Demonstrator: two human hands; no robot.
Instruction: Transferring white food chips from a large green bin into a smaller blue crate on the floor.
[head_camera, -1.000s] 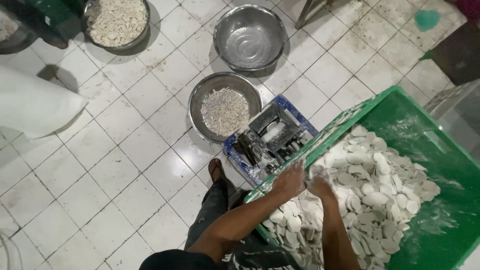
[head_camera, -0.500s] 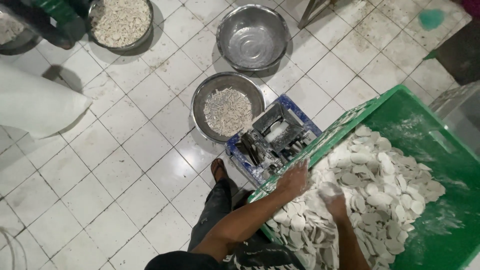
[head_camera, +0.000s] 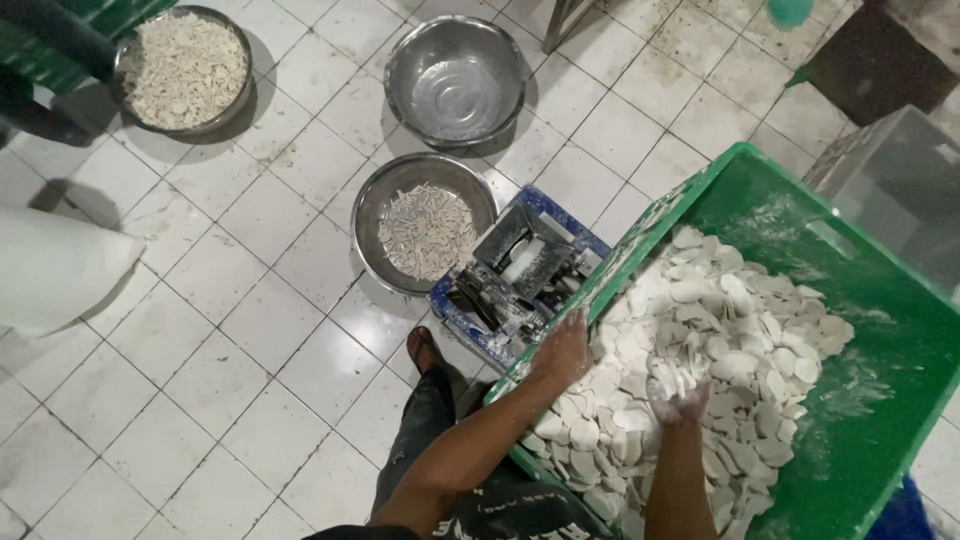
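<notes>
White floor tiles; right hand (head_camera: 678, 392) fingers closed on upright dough discs (head_camera: 668, 381) above crate (head_camera: 880, 400).

floor (head_camera: 200, 330): white square tiles (dark, grimy grout) | light: even, soft shadows

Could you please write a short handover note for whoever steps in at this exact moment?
Left hand: open, resting at the near rim of the green crate beside the small cutting machine.
Right hand: in the heap of floury white discs, closed on a few.
Done: the metal bowl beside the machine holds cut white strips, and another bowl holds pieces.
Left: most discs remain in the crate; the third bowl holds nothing.
</notes>
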